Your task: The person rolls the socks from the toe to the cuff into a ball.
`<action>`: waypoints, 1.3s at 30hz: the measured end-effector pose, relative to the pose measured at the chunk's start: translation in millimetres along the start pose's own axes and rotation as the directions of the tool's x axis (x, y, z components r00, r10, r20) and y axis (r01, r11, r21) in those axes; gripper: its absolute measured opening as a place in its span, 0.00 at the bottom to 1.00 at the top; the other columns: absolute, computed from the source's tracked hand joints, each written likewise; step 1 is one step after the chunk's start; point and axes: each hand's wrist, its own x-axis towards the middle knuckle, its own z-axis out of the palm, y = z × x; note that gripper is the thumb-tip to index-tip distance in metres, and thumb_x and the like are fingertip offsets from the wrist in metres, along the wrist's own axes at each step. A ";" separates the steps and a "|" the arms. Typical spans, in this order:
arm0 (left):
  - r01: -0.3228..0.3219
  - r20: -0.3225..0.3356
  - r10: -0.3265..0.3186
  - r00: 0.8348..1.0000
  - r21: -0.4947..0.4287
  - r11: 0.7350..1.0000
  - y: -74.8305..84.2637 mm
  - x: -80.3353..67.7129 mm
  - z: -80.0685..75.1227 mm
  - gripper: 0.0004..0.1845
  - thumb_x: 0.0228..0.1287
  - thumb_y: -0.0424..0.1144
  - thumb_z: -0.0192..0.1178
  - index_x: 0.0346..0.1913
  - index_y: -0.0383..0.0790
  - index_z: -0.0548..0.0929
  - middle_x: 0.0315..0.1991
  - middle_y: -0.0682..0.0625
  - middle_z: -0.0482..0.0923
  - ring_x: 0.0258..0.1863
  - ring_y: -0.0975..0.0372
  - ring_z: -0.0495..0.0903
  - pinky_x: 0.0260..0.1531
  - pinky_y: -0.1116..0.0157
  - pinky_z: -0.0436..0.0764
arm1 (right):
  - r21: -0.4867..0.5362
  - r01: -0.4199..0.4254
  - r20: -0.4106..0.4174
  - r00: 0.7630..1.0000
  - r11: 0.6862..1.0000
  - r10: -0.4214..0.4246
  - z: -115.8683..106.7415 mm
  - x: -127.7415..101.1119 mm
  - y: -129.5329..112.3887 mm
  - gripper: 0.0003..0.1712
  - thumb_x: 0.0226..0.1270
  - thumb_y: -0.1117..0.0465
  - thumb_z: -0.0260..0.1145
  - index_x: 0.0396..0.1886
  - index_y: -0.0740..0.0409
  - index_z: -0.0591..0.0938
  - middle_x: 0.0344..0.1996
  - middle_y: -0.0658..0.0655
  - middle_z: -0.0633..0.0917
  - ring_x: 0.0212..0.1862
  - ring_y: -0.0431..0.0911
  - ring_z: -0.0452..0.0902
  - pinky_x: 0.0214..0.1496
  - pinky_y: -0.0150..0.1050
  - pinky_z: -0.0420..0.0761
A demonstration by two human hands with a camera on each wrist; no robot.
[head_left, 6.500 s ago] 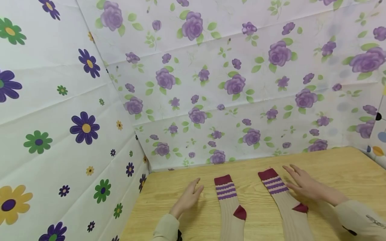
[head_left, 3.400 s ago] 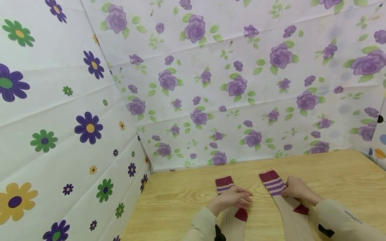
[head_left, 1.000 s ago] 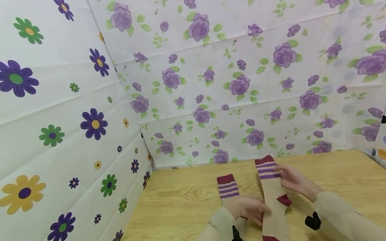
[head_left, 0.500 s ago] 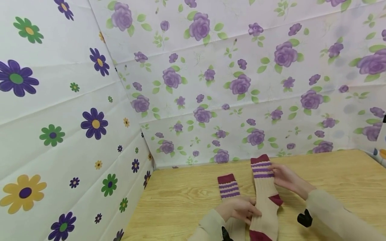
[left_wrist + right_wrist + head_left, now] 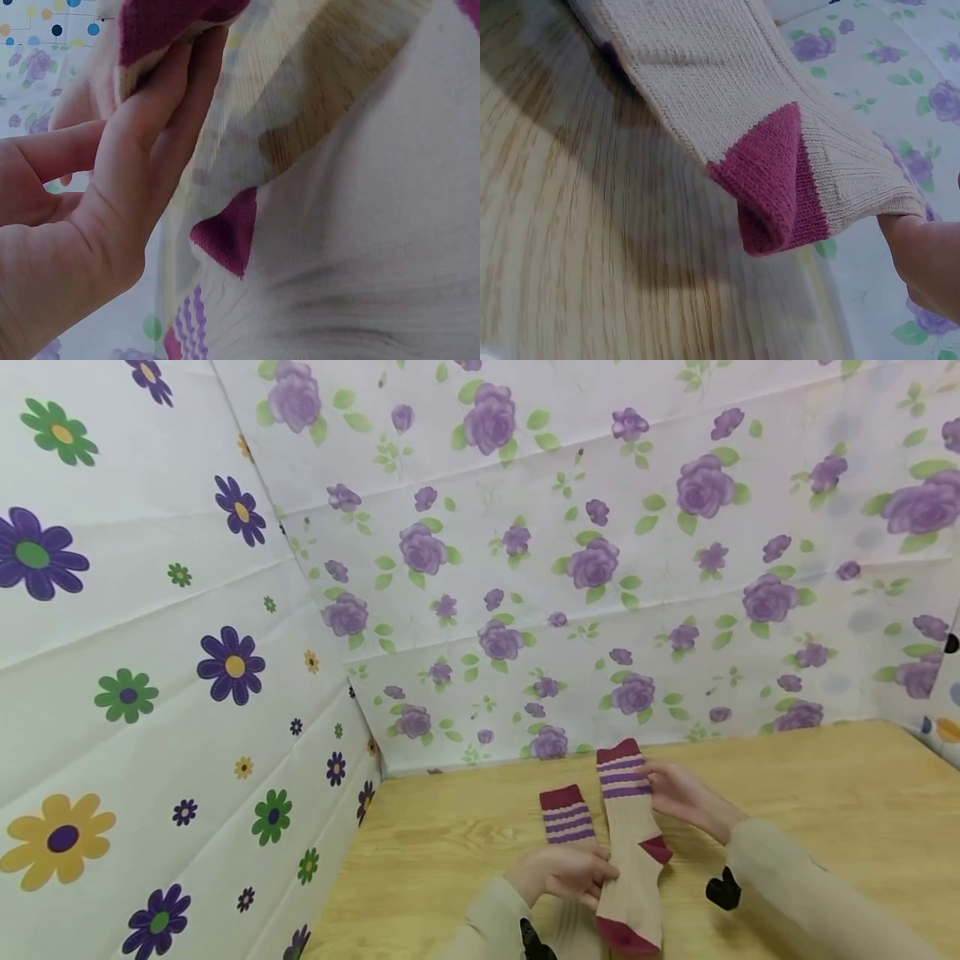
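Observation:
A cream sock (image 5: 632, 835) with a maroon cuff, heel and toe and purple stripes hangs between both hands, raised over the table. My right hand (image 5: 686, 797) pinches it at the striped cuff; in the right wrist view its maroon heel (image 5: 769, 184) sags above the wood. My left hand (image 5: 564, 872) pinches the sock's left edge nearer the toe. A matching second sock (image 5: 567, 814) lies flat on the table under the left hand, partly covered by that hand. In the left wrist view, the lying sock's heel (image 5: 229, 232) shows beside the left fingers.
The wooden table (image 5: 442, 835) runs back to a wall covering with purple roses (image 5: 592, 564). Another covering with daisies (image 5: 232, 667) stands along the left side. Black wrist devices (image 5: 723, 889) sit at the sleeves.
The right-hand sock, lying flat earlier, has been picked up by both hands. Over the last second it has moved left, close beside the other sock, which stays on the table.

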 end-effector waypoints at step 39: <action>-0.037 0.042 0.037 0.998 0.008 0.999 -36.8 -51.4 -29.5 0.13 0.70 0.26 0.50 0.53 0.40 0.74 0.37 0.49 0.83 0.30 0.66 0.82 0.22 0.74 0.78 | -0.084 -0.105 -0.008 0.995 0.991 0.104 49.6 51.8 49.7 0.12 0.72 0.65 0.42 0.53 0.56 0.64 0.45 0.51 0.79 0.49 0.44 0.76 0.55 0.40 0.76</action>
